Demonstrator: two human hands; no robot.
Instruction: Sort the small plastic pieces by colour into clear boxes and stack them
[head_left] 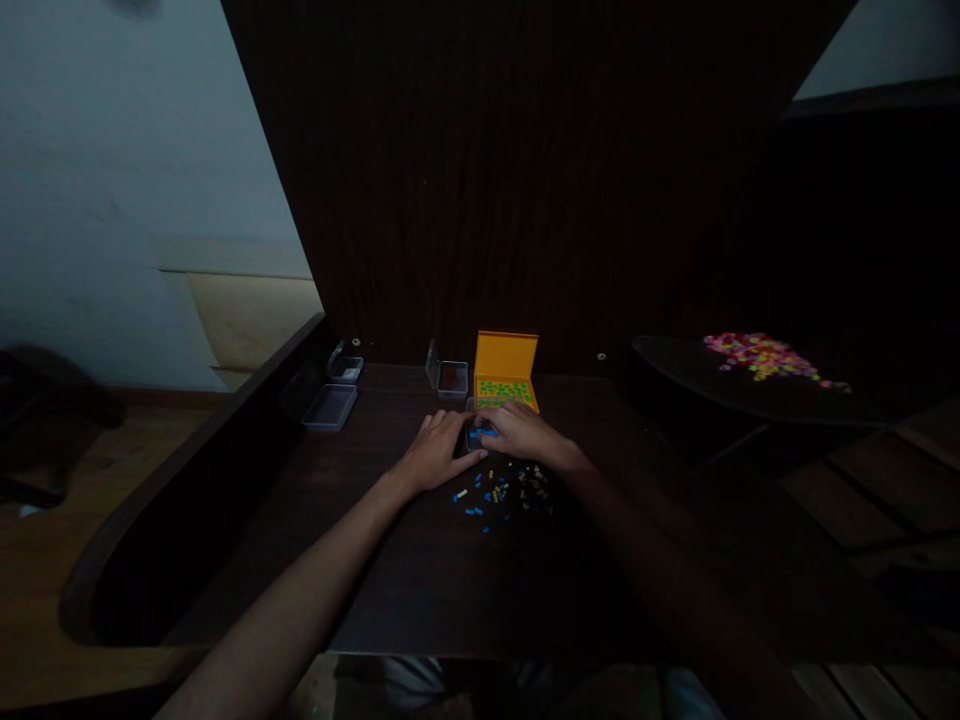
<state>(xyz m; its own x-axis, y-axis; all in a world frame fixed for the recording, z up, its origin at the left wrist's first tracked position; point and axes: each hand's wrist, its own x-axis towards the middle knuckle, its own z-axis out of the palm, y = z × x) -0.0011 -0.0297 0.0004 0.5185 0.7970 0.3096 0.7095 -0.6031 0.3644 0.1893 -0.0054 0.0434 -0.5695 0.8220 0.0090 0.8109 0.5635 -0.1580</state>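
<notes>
A small clear plastic box with blue pieces in it sits on the dark table in front of me. My left hand steadies it from the left, thumb along the near side and index finger at the far side. Over the box, my right hand reaches down from the right with its fingers bent together at the blue pieces. Whatever lies between those fingertips is hidden. Just nearer to me, small blue, yellow and pale pieces lie scattered on the tabletop.
Behind the hands stands an open yellow case with green pieces in it. Further clear boxes with raised lids sit at the left and back. Colourful small pieces are heaped on a dark surface at right. A raised side panel borders the table's left.
</notes>
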